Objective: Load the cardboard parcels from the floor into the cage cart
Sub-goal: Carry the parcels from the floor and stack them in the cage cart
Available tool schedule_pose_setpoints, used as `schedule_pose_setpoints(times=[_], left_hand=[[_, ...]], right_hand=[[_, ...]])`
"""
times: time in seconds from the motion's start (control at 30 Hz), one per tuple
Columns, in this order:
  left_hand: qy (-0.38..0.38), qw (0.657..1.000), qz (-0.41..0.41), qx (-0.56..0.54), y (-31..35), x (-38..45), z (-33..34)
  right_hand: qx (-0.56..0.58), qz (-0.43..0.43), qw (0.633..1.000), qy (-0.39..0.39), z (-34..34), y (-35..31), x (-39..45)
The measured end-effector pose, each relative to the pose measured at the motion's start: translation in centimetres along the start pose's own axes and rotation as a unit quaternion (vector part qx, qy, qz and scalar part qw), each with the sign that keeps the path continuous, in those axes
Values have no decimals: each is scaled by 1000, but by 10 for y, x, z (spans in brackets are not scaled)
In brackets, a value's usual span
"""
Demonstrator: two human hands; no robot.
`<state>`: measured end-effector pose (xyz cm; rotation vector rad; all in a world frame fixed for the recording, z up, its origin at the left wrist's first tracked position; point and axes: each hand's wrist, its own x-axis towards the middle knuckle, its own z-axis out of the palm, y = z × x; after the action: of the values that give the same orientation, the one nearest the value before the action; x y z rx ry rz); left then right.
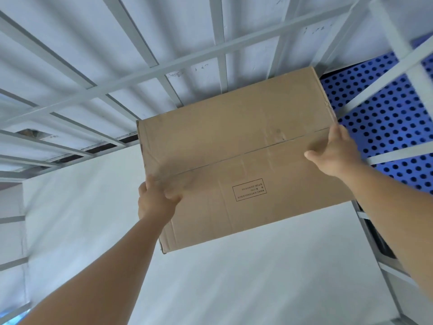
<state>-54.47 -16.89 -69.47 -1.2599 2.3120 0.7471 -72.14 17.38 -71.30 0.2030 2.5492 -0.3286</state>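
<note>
A large brown cardboard parcel (243, 151) with a small printed label box fills the middle of the head view, inside the white cage cart (164, 66). My left hand (155, 199) grips the parcel's left edge, thumb over the top face. My right hand (335, 153) holds the right edge, thumb on top and fingers down the side. The parcel's far end reaches the cart's barred back wall. Whether its underside rests on the cart's pale floor (234, 277) cannot be told.
White metal bars of the cart run across the back and down the left side (14, 219). A blue perforated panel (384, 123) stands behind the bars on the right. The right frame (386, 266) of the cart stands close to my right forearm.
</note>
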Motion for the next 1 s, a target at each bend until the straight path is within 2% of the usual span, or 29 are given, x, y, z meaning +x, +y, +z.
schedule_pose_setpoints(times=[0.2,0.3,0.4,0.77,1.0], left_hand=[[2,981,133,138,24,-51,-39],[1,962,199,184,37,-87,-62],[-2,948,233,216,44,-123,-86],[53,921,317,222,42,-266,-194],[75,899,381,201,18,-349,-229]], right_hand=[[-117,-118,986,-5,-18,-29,-71],[-136,-149,979,-7,-40,-45,-112],[-137,-165,977,-3,-67,-59,-160],[-75,-154,985,19,-134,-64,-337],[-55,-149,985,71,-166,-56,-437]])
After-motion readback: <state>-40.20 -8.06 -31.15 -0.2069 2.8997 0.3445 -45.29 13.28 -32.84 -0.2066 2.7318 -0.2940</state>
